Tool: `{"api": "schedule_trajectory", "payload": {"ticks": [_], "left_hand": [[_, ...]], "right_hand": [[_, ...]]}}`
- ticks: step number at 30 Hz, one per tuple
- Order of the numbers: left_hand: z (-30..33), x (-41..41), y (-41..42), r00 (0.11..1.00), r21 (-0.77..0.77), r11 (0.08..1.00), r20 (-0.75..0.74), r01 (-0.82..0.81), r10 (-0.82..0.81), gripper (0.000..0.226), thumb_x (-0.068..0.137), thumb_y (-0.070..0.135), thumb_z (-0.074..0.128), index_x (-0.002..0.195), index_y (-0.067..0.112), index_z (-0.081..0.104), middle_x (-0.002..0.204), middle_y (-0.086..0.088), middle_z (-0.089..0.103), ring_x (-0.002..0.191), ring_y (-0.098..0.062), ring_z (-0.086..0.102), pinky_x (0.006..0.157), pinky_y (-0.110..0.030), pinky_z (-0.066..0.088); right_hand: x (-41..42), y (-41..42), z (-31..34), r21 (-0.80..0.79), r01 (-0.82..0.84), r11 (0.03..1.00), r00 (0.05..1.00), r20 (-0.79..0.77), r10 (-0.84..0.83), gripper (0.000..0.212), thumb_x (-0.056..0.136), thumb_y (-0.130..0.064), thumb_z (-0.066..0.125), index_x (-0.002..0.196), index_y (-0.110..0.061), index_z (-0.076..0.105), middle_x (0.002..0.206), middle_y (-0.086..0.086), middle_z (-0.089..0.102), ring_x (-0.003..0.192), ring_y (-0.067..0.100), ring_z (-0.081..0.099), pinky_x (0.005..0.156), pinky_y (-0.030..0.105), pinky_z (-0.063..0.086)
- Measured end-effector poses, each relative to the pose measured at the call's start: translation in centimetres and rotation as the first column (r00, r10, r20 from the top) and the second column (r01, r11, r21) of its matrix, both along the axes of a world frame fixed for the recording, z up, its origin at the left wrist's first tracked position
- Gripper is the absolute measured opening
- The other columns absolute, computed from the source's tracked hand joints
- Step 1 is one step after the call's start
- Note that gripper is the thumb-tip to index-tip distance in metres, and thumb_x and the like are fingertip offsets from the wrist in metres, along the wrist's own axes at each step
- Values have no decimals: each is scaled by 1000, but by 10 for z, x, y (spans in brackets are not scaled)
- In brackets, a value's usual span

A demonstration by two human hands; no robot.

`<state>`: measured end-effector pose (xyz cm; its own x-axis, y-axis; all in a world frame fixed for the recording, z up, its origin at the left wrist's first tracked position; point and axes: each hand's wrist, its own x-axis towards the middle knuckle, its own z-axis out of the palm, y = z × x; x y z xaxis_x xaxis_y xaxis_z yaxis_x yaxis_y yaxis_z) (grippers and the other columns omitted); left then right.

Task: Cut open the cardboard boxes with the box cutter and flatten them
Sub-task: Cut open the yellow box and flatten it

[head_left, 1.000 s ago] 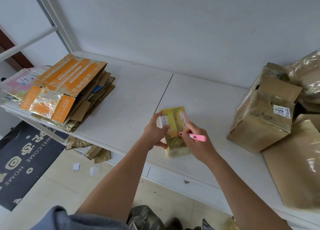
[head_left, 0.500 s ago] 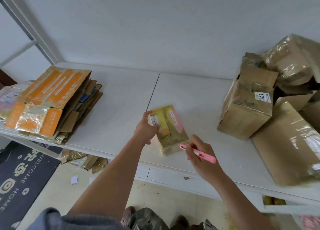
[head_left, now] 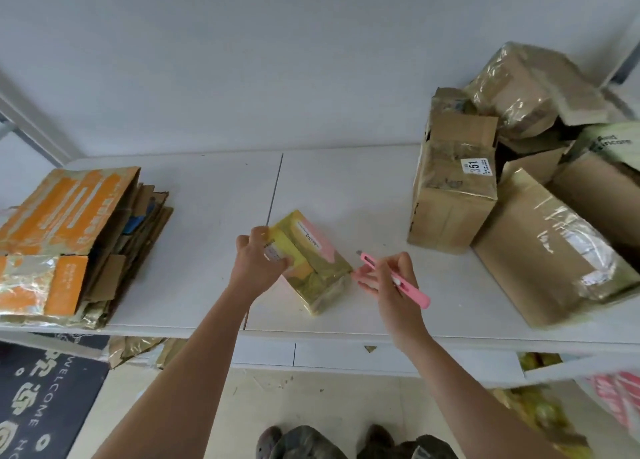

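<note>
A small yellow and pink box point(head_left: 311, 268) wrapped in shiny tape lies on the white table point(head_left: 214, 223), near its front edge. My left hand point(head_left: 256, 261) grips the box at its far left corner. My right hand point(head_left: 388, 278) holds the pink box cutter point(head_left: 398, 280) just right of the box, its tip pointing up and left, clear of the cardboard. Two of my right fingers reach toward the box's right corner.
A stack of flattened orange and brown cardboard point(head_left: 72, 240) lies at the table's left end. Several taped brown boxes point(head_left: 453, 195) are piled at the right. Scraps of tape lie on the floor below, beside a dark welcome mat point(head_left: 38, 399).
My right hand has drawn the cutter off the box's top and out to its right side. The box has turned slightly under my left hand. The camera has tilted and shifted right.
</note>
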<state>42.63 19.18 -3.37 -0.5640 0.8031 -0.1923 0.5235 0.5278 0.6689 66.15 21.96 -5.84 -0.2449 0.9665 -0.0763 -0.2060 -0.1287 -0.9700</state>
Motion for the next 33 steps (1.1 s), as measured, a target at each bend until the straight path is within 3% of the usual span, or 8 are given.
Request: {"api": "schedule_trajectory", "payload": {"ticks": [5, 11, 15, 18, 23, 29, 31, 33], "left_hand": [[4, 14, -5, 995, -20, 995, -7, -101, 101, 71, 80, 33, 78, 132, 9, 37, 115, -2, 25, 88, -22, 46, 83, -30, 38], [-2, 37, -15, 967, 27, 966, -13, -255, 256, 42, 97, 49, 49, 103, 7, 51, 108, -8, 45, 71, -9, 44, 73, -33, 39], [9, 34, -15, 946, 7, 965, -193, -262, 259, 52, 95, 57, 46, 74, 9, 50, 80, -4, 56, 62, -11, 46, 51, -30, 28], [14, 29, -14, 940, -85, 954, -211, -289, 267, 55, 93, 58, 48, 67, 10, 51, 66, -3, 55, 57, -16, 50, 47, -27, 28], [2, 27, -20, 960, -226, 934, -107, -278, 260, 55, 96, 56, 45, 75, 8, 58, 75, -12, 66, 68, -26, 64, 56, -31, 46], [5, 26, -14, 957, -248, 926, -140, -284, 256, 53, 96, 57, 43, 76, 9, 54, 79, -9, 64, 72, -26, 63, 58, -31, 43], [4, 31, -10, 948, -258, 917, -173, -305, 267, 48, 97, 53, 45, 91, 5, 54, 99, -10, 58, 89, -29, 59, 71, -36, 45], [5, 37, -5, 915, -104, 958, -339, -268, 219, 38, 97, 36, 53, 123, 8, 46, 126, -11, 41, 115, -33, 47, 91, -44, 40]], "right_hand": [[-17, 25, 10, -59, 72, 996, 994, -74, -77, 18, 103, -22, 49, 89, -14, 41, 96, 7, 73, 98, 26, 72, 92, 46, 57], [-30, 49, 31, 21, 52, 998, 998, -34, -52, 18, 102, -25, 50, 87, -22, 42, 90, -7, 74, 92, 19, 70, 88, 54, 53], [-21, 48, 29, 66, 51, 997, 996, -72, -47, 15, 103, -25, 48, 90, -20, 42, 96, 2, 73, 101, 18, 71, 81, 35, 58], [-16, 42, 25, 50, 47, 998, 993, -108, -41, 15, 103, -24, 48, 90, -19, 42, 92, 1, 73, 100, 17, 71, 80, 26, 57], [-22, 40, 22, -25, 36, 999, 992, -117, -39, 15, 103, -16, 48, 90, -14, 42, 85, -1, 74, 92, 13, 72, 80, 25, 58], [-23, 52, 28, 102, 0, 995, 1000, 27, -2, 15, 103, -25, 50, 90, -22, 44, 88, -3, 73, 92, 15, 72, 80, 39, 60], [-22, 45, 20, 102, -6, 995, 997, 78, -2, 15, 102, -29, 51, 90, -23, 44, 92, -1, 73, 95, 16, 71, 82, 47, 60], [-20, 40, 11, 58, 4, 998, 997, 80, -9, 15, 103, -29, 50, 91, -22, 44, 96, 1, 73, 99, 18, 70, 83, 59, 56]]}}
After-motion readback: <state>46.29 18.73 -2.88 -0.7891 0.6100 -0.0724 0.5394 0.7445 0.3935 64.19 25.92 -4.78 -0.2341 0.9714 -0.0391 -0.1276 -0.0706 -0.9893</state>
